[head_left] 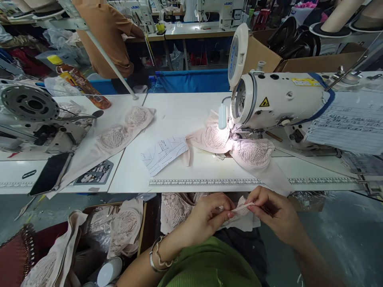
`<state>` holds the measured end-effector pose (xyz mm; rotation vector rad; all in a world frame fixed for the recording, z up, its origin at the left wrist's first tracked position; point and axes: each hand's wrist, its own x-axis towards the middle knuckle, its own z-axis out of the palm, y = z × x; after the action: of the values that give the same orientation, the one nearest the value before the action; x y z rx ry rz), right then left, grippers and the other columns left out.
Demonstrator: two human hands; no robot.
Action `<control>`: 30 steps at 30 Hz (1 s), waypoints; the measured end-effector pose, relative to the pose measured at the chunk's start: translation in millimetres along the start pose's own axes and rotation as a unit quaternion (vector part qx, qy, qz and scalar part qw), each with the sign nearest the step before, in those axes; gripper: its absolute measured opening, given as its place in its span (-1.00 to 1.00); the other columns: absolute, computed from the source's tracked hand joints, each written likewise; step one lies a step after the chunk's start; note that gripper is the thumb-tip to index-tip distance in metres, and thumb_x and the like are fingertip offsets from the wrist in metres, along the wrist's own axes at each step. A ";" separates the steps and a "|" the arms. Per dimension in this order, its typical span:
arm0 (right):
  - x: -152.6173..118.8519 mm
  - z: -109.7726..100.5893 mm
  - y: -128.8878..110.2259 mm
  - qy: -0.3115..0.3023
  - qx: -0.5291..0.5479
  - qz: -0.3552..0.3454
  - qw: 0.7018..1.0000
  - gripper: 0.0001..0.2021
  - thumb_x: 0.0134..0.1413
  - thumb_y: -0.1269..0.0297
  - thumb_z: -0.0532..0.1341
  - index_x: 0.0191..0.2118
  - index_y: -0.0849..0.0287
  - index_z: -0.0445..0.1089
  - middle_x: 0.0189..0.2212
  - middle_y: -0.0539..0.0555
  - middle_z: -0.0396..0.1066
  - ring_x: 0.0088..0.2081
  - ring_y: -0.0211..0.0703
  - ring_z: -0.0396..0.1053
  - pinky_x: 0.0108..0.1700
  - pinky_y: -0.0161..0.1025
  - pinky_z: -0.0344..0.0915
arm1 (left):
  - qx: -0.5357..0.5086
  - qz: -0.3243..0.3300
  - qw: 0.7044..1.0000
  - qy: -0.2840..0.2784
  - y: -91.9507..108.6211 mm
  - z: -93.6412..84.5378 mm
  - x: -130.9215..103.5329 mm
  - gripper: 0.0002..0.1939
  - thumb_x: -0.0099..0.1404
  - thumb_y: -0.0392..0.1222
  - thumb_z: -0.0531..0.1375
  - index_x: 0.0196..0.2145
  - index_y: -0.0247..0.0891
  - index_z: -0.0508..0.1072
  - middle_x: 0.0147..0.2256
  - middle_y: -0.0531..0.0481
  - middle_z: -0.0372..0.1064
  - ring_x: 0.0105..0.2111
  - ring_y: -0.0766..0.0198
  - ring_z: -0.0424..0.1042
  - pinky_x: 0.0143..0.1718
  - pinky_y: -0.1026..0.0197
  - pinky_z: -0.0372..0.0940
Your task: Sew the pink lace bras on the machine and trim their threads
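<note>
Over my lap, just below the table's front edge, my left hand [217, 213] and my right hand [269, 211] pinch a pale pink fabric piece [241, 209] between thumbs and fingers. Its upper edge is stretched between the two hands; the rest hangs down and is partly hidden. More pale lace cups [176, 209] lie on my lap beside my left hand. Ahead, a pink lace bra [253, 153] lies under the needle area of a white sewing machine [278, 95], whose lamp lights it. One of its wings drapes toward the front edge near my right hand.
A second bra [113, 137] and a paper pattern [164, 153] lie on the white table [167, 111]. To the left are another machine [32, 107], a phone [50, 173] and a tea bottle [80, 83]. A box of cups [125, 227] stands below. A person [104, 36] sits beyond.
</note>
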<state>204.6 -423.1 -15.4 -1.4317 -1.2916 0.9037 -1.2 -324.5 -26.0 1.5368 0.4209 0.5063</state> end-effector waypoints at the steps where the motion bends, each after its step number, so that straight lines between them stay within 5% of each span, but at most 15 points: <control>1: -0.1 0.4 0.0 0.003 0.007 0.004 1.000 -0.68 0.28 0.12 0.28 -0.47 0.09 0.29 -0.43 0.06 0.42 -0.48 -0.17 0.36 -0.51 -0.28 0.27 | -0.007 -0.006 1.000 0.000 -0.3 0.8 -0.1 -0.76 0.42 -0.18 0.17 -0.43 -0.26 0.36 -0.26 -0.11 0.47 -0.29 0.27 0.44 -0.34 0.33 0.30; 10: 1.8 4.6 -3.9 0.035 0.063 0.016 0.997 -0.66 0.24 0.17 0.33 -0.50 0.11 0.26 -0.44 0.03 0.38 -0.48 -0.21 0.32 -0.51 -0.33 0.21 | -0.097 -0.092 0.991 0.018 -7.3 5.3 4.4 -0.69 0.38 -0.05 0.20 -0.45 -0.26 0.28 -0.26 -0.12 0.45 -0.35 0.31 0.34 -0.36 0.32 0.24; 15: 0.8 11.4 -3.8 0.051 0.044 0.024 0.997 -0.69 0.25 0.15 0.31 -0.46 0.09 0.24 -0.46 -0.01 0.34 -0.46 -0.22 0.32 -0.48 -0.33 0.25 | 0.023 -0.031 0.998 0.043 -2.0 10.6 6.3 -0.88 0.33 -0.16 0.22 -0.30 -0.25 0.39 -0.27 -0.08 0.46 -0.38 0.31 0.35 -0.41 0.33 0.21; 18: 0.1 17.7 -7.2 0.047 0.027 0.051 0.997 -0.73 0.23 0.09 0.31 -0.37 0.06 0.26 -0.49 -0.05 0.34 -0.51 -0.23 0.32 -0.50 -0.32 0.27 | 0.087 -0.003 0.994 0.070 -3.8 19.8 11.4 -0.77 0.22 -0.08 0.35 -0.23 -0.25 0.51 -0.31 -0.09 0.53 -0.32 0.21 0.43 -0.30 0.25 0.28; 23: 1.7 14.3 -11.8 0.009 0.043 0.080 0.996 -0.73 0.22 0.01 0.31 -0.31 0.08 0.36 -0.49 -0.02 0.41 -0.56 -0.25 0.33 -0.54 -0.33 0.28 | -0.041 -0.112 0.986 0.117 -13.4 28.9 16.4 -0.60 0.18 0.12 0.38 -0.53 -0.29 0.53 -0.54 -0.05 0.48 -0.52 0.29 0.38 -0.46 0.29 0.21; 30: -1.5 -2.1 0.1 0.016 -0.027 0.040 0.999 -0.53 0.37 -0.16 0.07 -0.39 0.10 0.39 -0.65 -0.10 0.17 -0.63 -0.28 0.09 -0.57 -0.30 0.06 | -0.156 -0.155 0.971 0.098 -8.5 21.3 18.9 -0.68 0.09 0.06 0.45 -0.46 -0.29 0.63 -0.44 -0.09 0.57 -0.46 0.28 0.44 -0.40 0.31 0.29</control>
<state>206.4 -424.9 -15.1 -1.5428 -1.2511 0.9013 26.8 -331.4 -33.4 1.0964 0.6892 0.4554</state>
